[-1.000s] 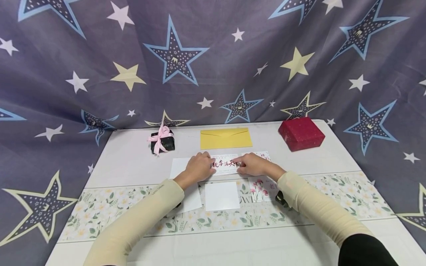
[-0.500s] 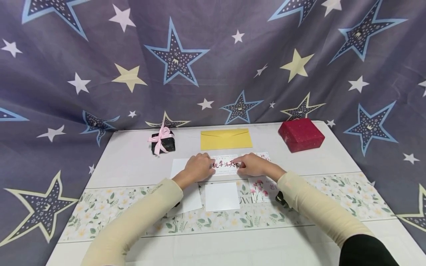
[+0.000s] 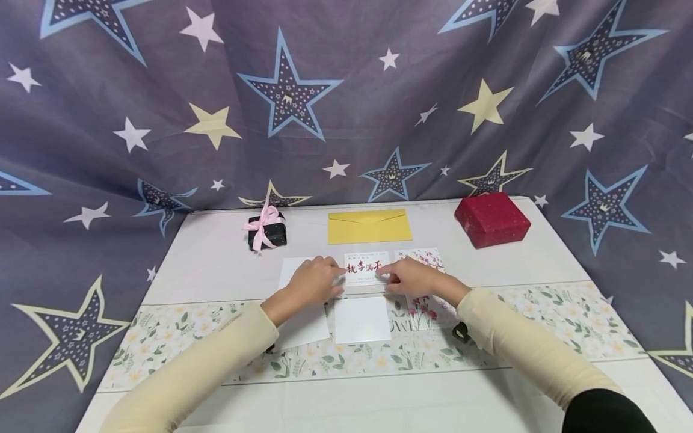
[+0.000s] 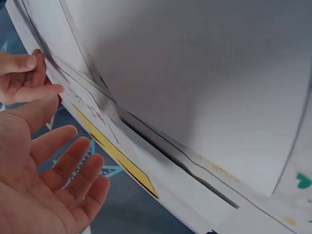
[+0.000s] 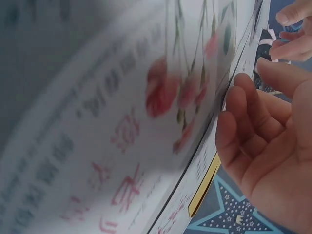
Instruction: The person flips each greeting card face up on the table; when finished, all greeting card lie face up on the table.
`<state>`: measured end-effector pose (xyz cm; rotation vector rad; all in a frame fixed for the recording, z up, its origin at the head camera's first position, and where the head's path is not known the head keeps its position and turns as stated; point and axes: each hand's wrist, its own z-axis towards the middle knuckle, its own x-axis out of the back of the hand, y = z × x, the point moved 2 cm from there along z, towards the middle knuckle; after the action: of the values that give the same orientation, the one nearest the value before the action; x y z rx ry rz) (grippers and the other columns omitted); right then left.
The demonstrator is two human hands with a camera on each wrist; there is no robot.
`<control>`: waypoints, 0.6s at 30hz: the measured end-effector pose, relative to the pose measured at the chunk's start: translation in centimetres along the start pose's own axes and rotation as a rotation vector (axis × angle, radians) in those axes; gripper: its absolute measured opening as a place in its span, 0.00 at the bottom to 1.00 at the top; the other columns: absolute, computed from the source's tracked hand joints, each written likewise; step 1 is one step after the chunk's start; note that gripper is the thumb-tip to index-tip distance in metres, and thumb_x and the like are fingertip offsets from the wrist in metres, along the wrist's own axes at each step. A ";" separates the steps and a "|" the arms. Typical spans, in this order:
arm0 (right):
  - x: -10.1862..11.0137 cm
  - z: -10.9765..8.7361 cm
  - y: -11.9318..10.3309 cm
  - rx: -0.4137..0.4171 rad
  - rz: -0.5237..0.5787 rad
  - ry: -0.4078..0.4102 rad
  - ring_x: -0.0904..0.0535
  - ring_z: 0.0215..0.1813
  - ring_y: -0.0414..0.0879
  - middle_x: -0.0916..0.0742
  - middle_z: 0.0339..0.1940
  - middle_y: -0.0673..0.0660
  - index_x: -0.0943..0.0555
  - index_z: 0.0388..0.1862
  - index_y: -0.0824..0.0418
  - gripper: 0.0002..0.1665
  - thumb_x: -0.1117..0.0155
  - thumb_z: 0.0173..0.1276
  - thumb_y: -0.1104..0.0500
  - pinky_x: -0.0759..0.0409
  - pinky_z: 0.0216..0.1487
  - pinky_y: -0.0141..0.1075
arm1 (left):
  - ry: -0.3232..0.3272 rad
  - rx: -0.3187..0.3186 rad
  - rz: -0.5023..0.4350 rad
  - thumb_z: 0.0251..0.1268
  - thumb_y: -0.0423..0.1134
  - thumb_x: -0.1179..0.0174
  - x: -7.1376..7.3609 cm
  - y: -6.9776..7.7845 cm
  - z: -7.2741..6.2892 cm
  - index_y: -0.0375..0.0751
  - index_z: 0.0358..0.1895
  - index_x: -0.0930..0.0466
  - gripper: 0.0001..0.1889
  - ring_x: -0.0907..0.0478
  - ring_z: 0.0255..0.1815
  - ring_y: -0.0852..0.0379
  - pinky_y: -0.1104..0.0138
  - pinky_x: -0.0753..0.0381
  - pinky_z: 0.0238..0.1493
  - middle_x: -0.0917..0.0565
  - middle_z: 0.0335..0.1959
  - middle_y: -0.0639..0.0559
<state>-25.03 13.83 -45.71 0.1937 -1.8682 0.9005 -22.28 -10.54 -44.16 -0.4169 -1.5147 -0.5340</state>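
Note:
A white card with red Chinese lettering (image 3: pixel 366 260) lies flat at mid-table. My left hand (image 3: pixel 314 281) is at its left edge, index finger extended toward it; the left wrist view shows this hand's fingers loosely bent around nothing. From the other side, my right hand (image 3: pixel 414 278) reaches the card's right part with its index fingertip on or just over the lettering. In the right wrist view its remaining fingers curve loosely without an object. Under the right forearm lies a card with pink flowers (image 3: pixel 422 311); a blossom-printed card (image 3: pixel 430 255) sits partly behind the right hand.
Blank white cards lie nearer me: a square one (image 3: pixel 361 320) and another (image 3: pixel 304 328) partly beneath the left forearm. A third blank sheet (image 3: pixel 289 270) shows beside the left hand. Farther back are a yellow envelope (image 3: pixel 370 227), a black ribboned box (image 3: pixel 274 233) and a red box (image 3: pixel 491 220).
My left hand has slid left and slightly toward me, off the lettered card, baring its left edge. The right hand has shifted a little to the right. The cards stay in place.

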 end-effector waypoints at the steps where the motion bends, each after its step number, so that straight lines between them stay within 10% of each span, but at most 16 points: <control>1: -0.1 -0.1 -0.2 0.005 -0.002 -0.007 0.28 0.23 0.36 0.17 0.24 0.45 0.21 0.69 0.58 0.28 0.32 0.70 0.57 0.26 0.36 0.33 | 0.010 -0.009 -0.007 0.66 0.49 0.33 0.1 0.2 -0.4 0.45 0.58 0.15 0.20 0.17 0.51 0.42 0.49 0.16 0.49 0.14 0.54 0.43; 18: -1.3 -1.8 -2.0 0.031 -0.039 -0.063 0.29 0.24 0.35 0.19 0.23 0.42 0.21 0.68 0.57 0.27 0.32 0.71 0.54 0.28 0.38 0.32 | -0.079 -0.055 -0.044 0.59 0.53 0.28 -0.7 3.5 -5.7 0.44 0.58 0.15 0.26 0.18 0.53 0.48 0.53 0.19 0.54 0.14 0.53 0.49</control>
<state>-22.14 13.30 -45.43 0.2796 -1.9029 0.9061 -15.61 -10.90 -44.71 -0.4527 -1.5903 -0.6010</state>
